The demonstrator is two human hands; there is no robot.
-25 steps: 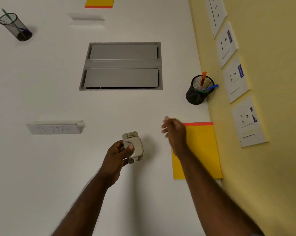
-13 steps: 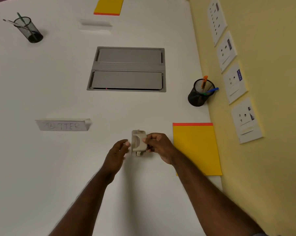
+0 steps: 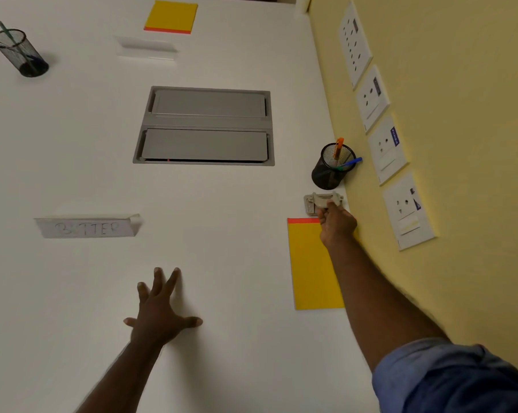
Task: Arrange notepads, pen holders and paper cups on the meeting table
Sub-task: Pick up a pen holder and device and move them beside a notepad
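My right hand (image 3: pixel 336 225) grips a small grey hole punch (image 3: pixel 321 201) at the table's right edge, between a black mesh pen holder (image 3: pixel 330 171) with orange and blue pens and a yellow notepad (image 3: pixel 311 269) with a red top strip. My forearm crosses the notepad's right side. My left hand (image 3: pixel 159 311) rests flat on the white table (image 3: pixel 73 293) with fingers spread and holds nothing. A second yellow notepad (image 3: pixel 171 16) lies at the far end. Another mesh pen holder (image 3: pixel 21 53) stands at the far left.
A grey recessed cable box (image 3: pixel 205 126) sits in the middle of the table. A folded paper name card reading "BUTTER" (image 3: pixel 86 228) stands at the left, another name card (image 3: pixel 146 49) at the far end. The yellow wall (image 3: pixel 460 114) with white socket plates (image 3: pixel 385 150) borders the table's right edge.
The hole punch passed from my left hand to my right, which carried it right and away to beside the pen holder. My left hand dropped flat onto the table.
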